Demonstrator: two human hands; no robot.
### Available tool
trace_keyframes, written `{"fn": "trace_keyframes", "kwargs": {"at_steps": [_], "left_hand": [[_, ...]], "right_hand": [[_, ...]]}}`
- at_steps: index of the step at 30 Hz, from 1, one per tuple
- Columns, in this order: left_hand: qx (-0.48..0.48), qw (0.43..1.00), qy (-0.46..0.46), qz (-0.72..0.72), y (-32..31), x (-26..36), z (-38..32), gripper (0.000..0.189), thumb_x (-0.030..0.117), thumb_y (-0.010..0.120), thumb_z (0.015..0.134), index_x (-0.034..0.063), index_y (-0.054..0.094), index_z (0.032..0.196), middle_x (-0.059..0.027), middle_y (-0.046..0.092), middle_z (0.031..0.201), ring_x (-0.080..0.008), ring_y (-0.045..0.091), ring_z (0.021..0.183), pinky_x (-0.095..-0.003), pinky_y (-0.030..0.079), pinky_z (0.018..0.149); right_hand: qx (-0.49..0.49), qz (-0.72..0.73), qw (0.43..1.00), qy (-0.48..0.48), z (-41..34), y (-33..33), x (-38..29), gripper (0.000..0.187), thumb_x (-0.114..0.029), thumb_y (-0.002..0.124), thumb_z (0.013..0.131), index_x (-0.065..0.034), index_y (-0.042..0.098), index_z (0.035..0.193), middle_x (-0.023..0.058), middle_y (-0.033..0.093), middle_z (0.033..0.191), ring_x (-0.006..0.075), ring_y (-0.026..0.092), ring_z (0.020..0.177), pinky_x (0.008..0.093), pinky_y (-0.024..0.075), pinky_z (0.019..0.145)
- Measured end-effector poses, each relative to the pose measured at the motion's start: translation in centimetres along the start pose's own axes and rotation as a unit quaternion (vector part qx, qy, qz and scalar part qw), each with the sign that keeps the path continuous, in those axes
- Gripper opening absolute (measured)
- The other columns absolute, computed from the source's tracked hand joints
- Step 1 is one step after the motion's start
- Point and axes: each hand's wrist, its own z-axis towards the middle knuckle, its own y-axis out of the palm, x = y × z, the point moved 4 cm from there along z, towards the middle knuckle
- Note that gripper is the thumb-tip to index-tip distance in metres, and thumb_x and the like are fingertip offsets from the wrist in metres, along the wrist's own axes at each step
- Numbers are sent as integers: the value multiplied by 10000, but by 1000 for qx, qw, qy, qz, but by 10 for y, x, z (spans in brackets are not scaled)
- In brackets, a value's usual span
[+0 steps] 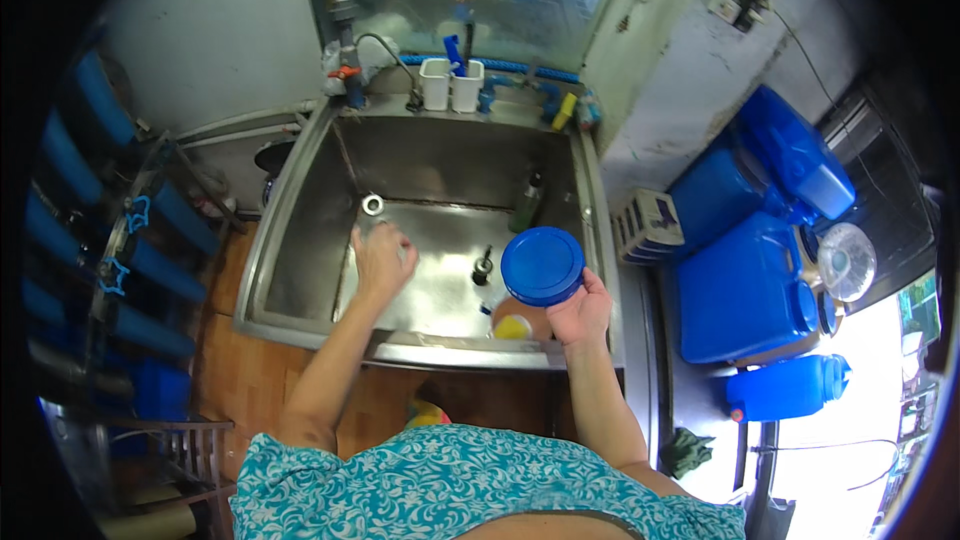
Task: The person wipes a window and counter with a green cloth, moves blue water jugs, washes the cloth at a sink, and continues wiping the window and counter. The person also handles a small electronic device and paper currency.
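My right hand (585,309) grips a round blue plastic lid (543,264) by its edge, flat side up, over the right part of a stainless steel sink (300,187). Above the left part of the basin is my left hand (384,261), fingers curled downward. Just beyond it, near the back left corner, lies a pale ring (373,204); whether it is a drain fitting or a bottle mouth is unclear. My left fingertips are hidden, so I cannot tell if they hold anything. Partly behind the lid are an orange-brown bowl (517,309) and a yellow sponge-like thing (513,327).
Inside the sink stand a green bottle (525,204) and a small black object (482,270). White plastic containers (435,84), a blue-handled brush (453,52) and a red-handled valve (345,73) line the back ledge. Blue jerrycans (742,292) crowd the right side.
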Motion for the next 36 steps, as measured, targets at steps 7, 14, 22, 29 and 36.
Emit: {"fn": "trace_keyframes", "kwargs": {"at_steps": [7, 14, 22, 29, 36], "left_hand": [[-1, 977, -102, 185, -13, -149, 219, 443, 204, 772, 687, 85, 651, 1097, -311, 96, 1542, -522, 168, 1399, -643, 258, 1067], [-99, 966, -57, 232, 31, -228, 338, 417, 161, 729, 708, 199, 689, 1121, -222, 54, 1584, -491, 143, 1428, -634, 327, 1047], [-93, 986, 67, -118, 136, -360, 413, 447, 272, 544, 896, 138, 557, 1322, -151, 628, 1089, -293, 602, 944, -420, 490, 859], [-188, 781, -299, -514, 106, -187, 322, 742, 617, 427, 928, 217, 253, 1528, -65, 472, 1460, -290, 475, 1285, -507, 195, 1114], [-210, 609, -188, -741, 105, -23, 228, 577, 440, 413, 1020, 7, 406, 1401, -83, 461, 1383, -192, 439, 1251, -327, 339, 1055]], "right_hand": [[-55, 52, 995, 60, 71, 49, 85, 384, -208, 346, 991, 33, 524, 1230, 167, 589, 1278, 303, 549, 1204, 468, 392, 1081], [-88, -8, 996, 28, 108, 105, 107, 323, -191, 426, 999, 15, 529, 1224, 143, 599, 1252, 286, 554, 1195, 455, 407, 1071], [-44, -58, 997, 4, 154, 124, 133, 233, -198, 530, 974, -57, 567, 1156, 96, 645, 1093, 228, 638, 982, 414, 524, 896], [-35, -60, 998, 5, 215, 131, 134, 333, -293, 491, 996, -44, 588, 1195, 96, 654, 1123, 224, 634, 1001, 400, 504, 918], [87, -460, 832, -299, 239, 141, 153, 407, -378, 488, 969, -10, 591, 1109, 215, 646, 1042, 347, 618, 960, 401, 477, 848]]}}
